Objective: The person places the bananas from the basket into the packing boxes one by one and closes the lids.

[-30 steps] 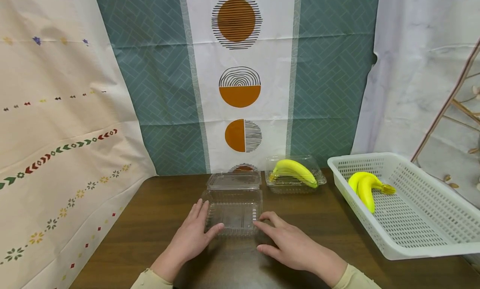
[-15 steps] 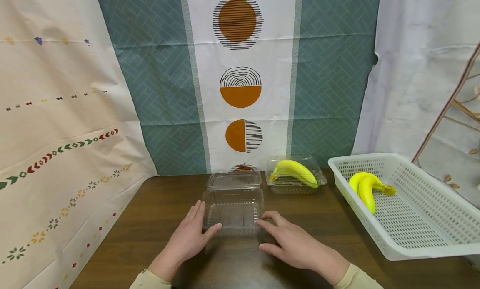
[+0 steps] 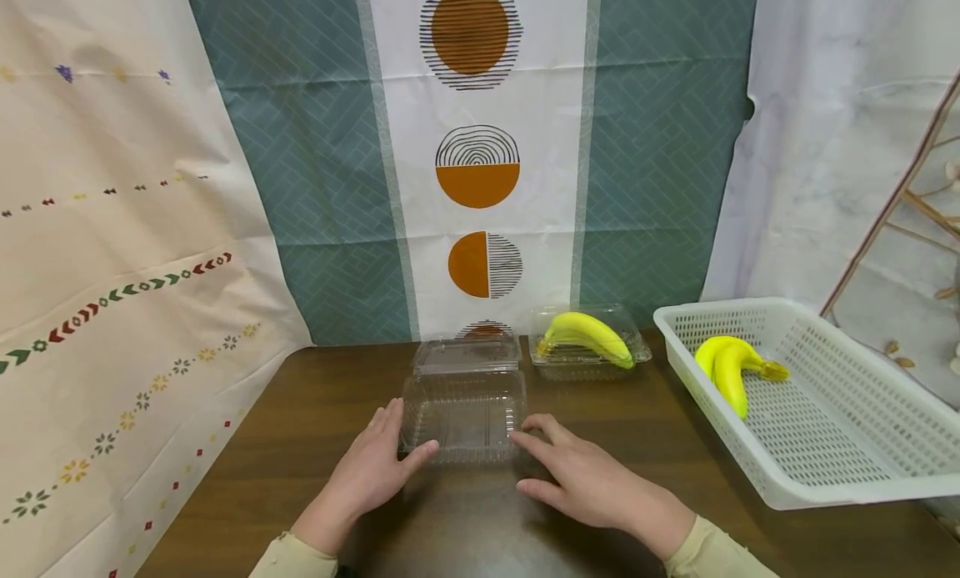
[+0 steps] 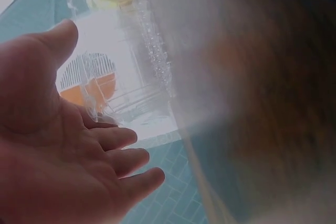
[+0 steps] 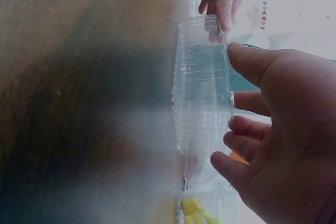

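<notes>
Flanking the open clear plastic box (image 3: 463, 424) on the table (image 3: 322, 403): left hand (image 3: 365, 471) at its left, right hand (image 3: 581, 476) at its right, fingers loose, nothing gripped. Looks light, thin-walled, bendy, probably slick. I'd hold the rim (image 5: 227, 72) lightly from both sides; hard squeezing could buckle it.

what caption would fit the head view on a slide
Left hand and right hand flank an open transparent plastic clamshell, with bananas lying in a white perforated basket.
</notes>
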The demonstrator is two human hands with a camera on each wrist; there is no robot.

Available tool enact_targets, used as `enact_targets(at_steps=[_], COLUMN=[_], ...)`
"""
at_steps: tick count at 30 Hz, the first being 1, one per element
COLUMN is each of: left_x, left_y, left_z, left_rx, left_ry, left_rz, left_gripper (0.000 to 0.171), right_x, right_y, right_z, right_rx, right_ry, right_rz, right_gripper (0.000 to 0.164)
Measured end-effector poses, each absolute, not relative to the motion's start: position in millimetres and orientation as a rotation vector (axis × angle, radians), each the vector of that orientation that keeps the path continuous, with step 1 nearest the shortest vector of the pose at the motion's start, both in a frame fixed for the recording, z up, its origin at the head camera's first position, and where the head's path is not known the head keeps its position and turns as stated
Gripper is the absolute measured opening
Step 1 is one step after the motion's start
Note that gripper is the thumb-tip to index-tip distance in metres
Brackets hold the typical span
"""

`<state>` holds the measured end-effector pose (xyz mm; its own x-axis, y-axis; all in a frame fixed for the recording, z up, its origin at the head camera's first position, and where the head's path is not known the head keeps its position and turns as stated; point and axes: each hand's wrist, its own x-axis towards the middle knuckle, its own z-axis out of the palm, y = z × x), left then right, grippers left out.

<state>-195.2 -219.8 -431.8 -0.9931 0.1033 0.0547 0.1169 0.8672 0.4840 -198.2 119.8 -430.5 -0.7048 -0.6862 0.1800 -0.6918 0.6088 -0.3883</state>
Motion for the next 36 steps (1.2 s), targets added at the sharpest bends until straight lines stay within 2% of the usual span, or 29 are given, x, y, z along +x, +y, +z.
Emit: enact_targets(at_steps=[36], left_x=[-194.5], left_y=[-220.2], left_z=[-434.6], left_rx=[-0.197], left_ry=[-2.996], left_rz=[-0.764], left_gripper=[0.100], right_x=[-201.1], right_y=[125.7], right_z=[-424.3], right_rx=[1.114], right_ry=[-2.788], right_rz=[0.721], right_gripper=[0.073])
